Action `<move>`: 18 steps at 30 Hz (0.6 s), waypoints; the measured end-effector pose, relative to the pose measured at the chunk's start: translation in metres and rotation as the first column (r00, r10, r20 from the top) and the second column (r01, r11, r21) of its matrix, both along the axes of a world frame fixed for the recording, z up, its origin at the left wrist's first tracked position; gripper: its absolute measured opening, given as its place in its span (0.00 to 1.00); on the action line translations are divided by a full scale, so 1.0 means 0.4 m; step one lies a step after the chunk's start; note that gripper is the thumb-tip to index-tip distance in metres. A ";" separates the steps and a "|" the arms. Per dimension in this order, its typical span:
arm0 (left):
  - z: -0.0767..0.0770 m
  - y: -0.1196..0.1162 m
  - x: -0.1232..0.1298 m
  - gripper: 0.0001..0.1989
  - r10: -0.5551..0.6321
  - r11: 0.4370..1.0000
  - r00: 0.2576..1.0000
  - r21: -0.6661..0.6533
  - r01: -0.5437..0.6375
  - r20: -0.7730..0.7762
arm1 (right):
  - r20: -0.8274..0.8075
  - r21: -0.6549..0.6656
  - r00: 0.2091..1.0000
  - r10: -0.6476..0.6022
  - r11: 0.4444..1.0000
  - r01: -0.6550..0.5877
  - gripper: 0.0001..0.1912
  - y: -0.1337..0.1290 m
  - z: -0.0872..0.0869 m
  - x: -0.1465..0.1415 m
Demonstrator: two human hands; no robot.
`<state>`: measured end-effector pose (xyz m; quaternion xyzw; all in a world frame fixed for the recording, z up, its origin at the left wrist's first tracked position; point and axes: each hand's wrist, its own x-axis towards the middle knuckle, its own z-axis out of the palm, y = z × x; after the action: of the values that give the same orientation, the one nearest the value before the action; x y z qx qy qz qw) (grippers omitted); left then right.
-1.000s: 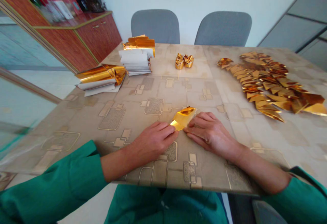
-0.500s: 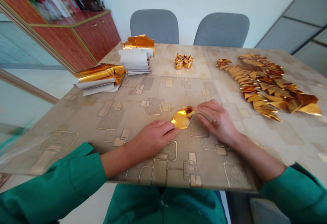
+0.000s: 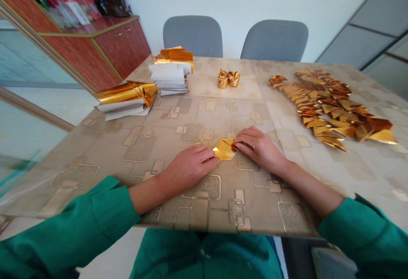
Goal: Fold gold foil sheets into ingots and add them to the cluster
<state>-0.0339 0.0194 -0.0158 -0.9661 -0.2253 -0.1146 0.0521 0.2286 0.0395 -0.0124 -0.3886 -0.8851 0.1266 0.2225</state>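
Cabinet of reddish wood (image 3: 123, 45) at far left, gold-trimmed, with plastic bags and bottles (image 3: 72, 9) on top, details too blurred to tell. Below it, on the near-left table corner, green left sleeve (image 3: 73, 228), pushed back off the wrist. Patterned beige table cover (image 3: 95, 190) under everything, printed with rounded rectangles. Farther along the left edge, paper stack with gold foil strips (image 3: 126, 98) lying on top, slightly fanned; just behind it, second paper stack with gold foil strips (image 3: 170, 73), taller and squarer, the two nearly touching.

Left hand (image 3: 188, 167) flat on the table, fingers pointing right, fingertips on the left end of folded gold foil piece (image 3: 225, 149). Foil piece roughly diamond-shaped, lying flat at the table's near middle, creases showing, between the two hands. Right hand (image 3: 258, 147) angled in from the right, fingertips on the foil's right end. Hands together, both pressing the piece against the table, no lifting.

Straight ahead, small cluster of folded gold ingots (image 3: 228, 78), well apart from the hands. Behind the table, two grey chairs (image 3: 193, 37) (image 3: 274, 41), side by side. Far right, large spread of gold foil triangles (image 3: 331, 109) in overlapping rows, well apart from the right hand. Green right sleeve (image 3: 360, 236) at lower right.
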 end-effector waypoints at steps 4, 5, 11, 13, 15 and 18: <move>-0.002 -0.006 -0.003 0.14 -0.022 1.000 1.000 -0.002 0.022 -0.003 | -0.012 0.035 0.998 -0.065 0.997 0.065 0.06 0.013 -0.021 -0.009; -0.003 -0.008 -0.005 0.15 -0.028 1.000 1.000 -0.001 0.028 -0.012 | -0.003 0.045 0.997 -0.073 0.996 0.073 0.06 0.013 -0.023 -0.011; -0.006 -0.011 -0.013 0.16 -0.019 1.000 0.998 -0.003 0.019 -0.055 | 0.085 0.187 0.996 -0.038 0.982 0.021 0.10 -0.019 -0.010 -0.025; -0.006 -0.010 -0.013 0.16 -0.011 1.000 0.998 0.002 0.011 -0.059 | 0.118 0.211 0.988 0.095 0.970 -0.118 0.11 -0.033 -0.003 -0.031; -0.006 -0.009 -0.015 0.16 0.000 1.000 0.998 0.004 0.000 -0.056 | 0.134 0.197 0.966 0.219 0.950 -0.243 0.12 -0.042 0.002 -0.035; -0.006 -0.011 -0.028 0.14 0.009 1.000 1.000 0.007 -0.009 -0.026 | 0.129 0.157 0.944 0.304 0.934 -0.322 0.13 -0.045 0.005 -0.031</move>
<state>-0.0449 0.0149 -0.0182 -0.9663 -0.2285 -0.1025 0.0591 0.2163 0.0214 -0.0106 -0.2273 -0.9537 0.0615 0.1871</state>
